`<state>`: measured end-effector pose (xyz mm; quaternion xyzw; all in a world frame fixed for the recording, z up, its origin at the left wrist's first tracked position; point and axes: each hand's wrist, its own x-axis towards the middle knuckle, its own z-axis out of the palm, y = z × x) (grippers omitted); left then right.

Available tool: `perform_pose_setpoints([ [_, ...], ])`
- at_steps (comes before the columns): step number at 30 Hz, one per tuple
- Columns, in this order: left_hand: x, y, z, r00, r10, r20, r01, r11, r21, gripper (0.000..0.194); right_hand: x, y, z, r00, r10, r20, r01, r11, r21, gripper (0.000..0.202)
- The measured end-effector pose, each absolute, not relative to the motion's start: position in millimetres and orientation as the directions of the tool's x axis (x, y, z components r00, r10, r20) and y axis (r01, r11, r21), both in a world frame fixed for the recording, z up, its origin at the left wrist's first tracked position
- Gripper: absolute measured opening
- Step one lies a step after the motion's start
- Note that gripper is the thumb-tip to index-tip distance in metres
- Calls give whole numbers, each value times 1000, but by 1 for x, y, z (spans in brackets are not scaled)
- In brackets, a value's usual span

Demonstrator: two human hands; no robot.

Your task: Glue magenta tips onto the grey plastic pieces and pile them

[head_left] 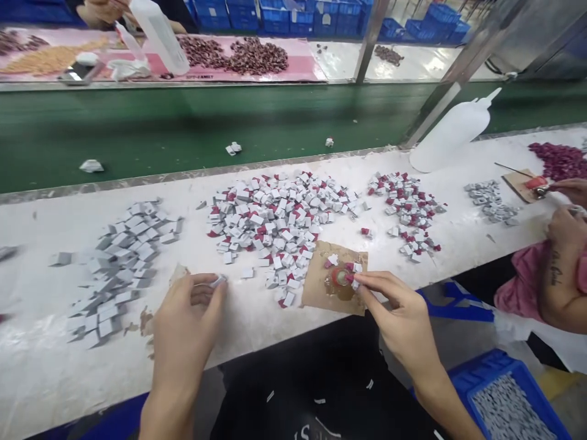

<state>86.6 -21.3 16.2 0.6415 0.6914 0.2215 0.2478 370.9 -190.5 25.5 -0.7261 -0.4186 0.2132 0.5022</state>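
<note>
My left hand (188, 324) is pinched on a small grey-white block (217, 281) just above the white table. Over a brown cardboard piece (316, 287), my right hand (401, 315) pinches a small white and dark-red piece (354, 282) at the edge of a round red dish (340, 277). The dish has a wet-looking middle, and a wet stain surrounds it on the card. Behind the hands spreads a heap of grey-white blocks with dark-red parts (275, 214). Plain grey-white blocks (132, 244) lie left of it.
A smaller heap of white and red pieces (408, 205) lies right, near a leaning white squeeze bottle (452, 134). A green belt (275, 116) runs behind the table. Another person's hand (566, 229) works at right. A blue crate (509, 397) of grey pieces stands below.
</note>
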Motion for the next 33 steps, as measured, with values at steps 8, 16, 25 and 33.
perform_pose_setpoints([
  [8,81,-29,9,-31,998,-59,746,63,663,45,374,-186,22,531,839,116,413,-138,-900,18],
  [16,116,-60,25,180,983,-43,466,-47,884,32,378,-184,29,539,839,78,385,-163,-908,14],
  [25,184,-68,47,514,828,-225,46,236,971,23,371,-179,47,524,832,-183,-235,-65,-970,16],
  [33,204,-70,52,608,766,-207,-29,282,959,19,367,-176,43,511,831,-222,-313,-60,-948,21],
])
